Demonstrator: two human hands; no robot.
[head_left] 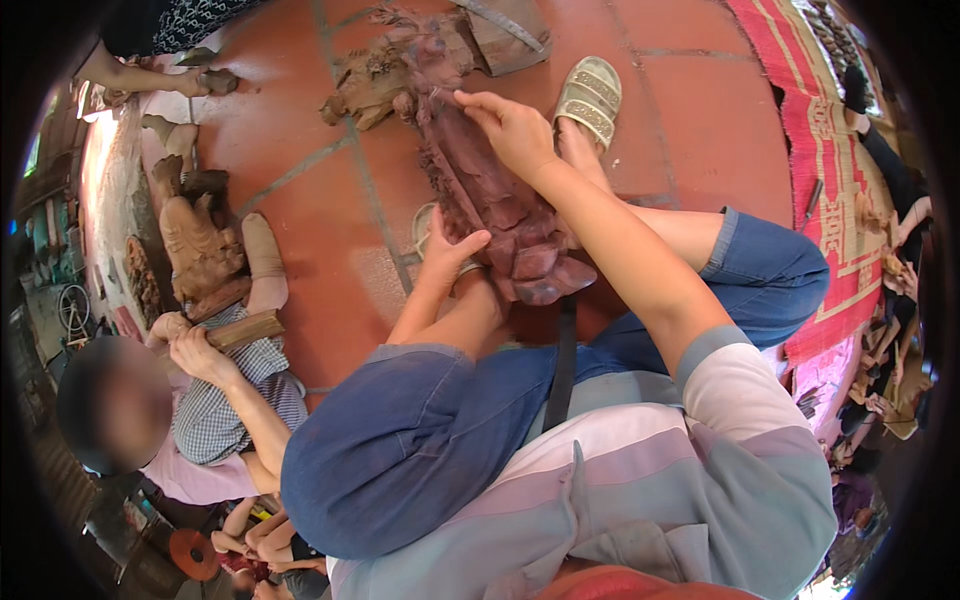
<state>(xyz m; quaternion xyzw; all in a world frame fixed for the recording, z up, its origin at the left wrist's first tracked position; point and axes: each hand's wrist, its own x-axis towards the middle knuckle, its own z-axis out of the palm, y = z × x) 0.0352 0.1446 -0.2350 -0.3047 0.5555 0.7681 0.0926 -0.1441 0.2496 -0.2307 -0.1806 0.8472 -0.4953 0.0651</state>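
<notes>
A dark reddish-brown carved wooden statue (490, 185) lies slantwise between my legs, its broad folded base toward me and its finely carved end away. My left hand (447, 255) grips its left edge near the base, thumb over the top, the other fingers partly hidden. Over the upper part of the carving, my right hand (515, 135) is closed in a pinch, with thumb and forefinger together at the surface. Whatever is between those fingertips is too small to make out.
Rough wood (368, 80) and a flat block (505, 35) lie beyond the statue on red floor tiles (290, 130). My sandal (588, 100) is right of it. At left another person's hand (200, 355) holds a wood piece (248, 330). A patterned red mat (835, 190) lies right.
</notes>
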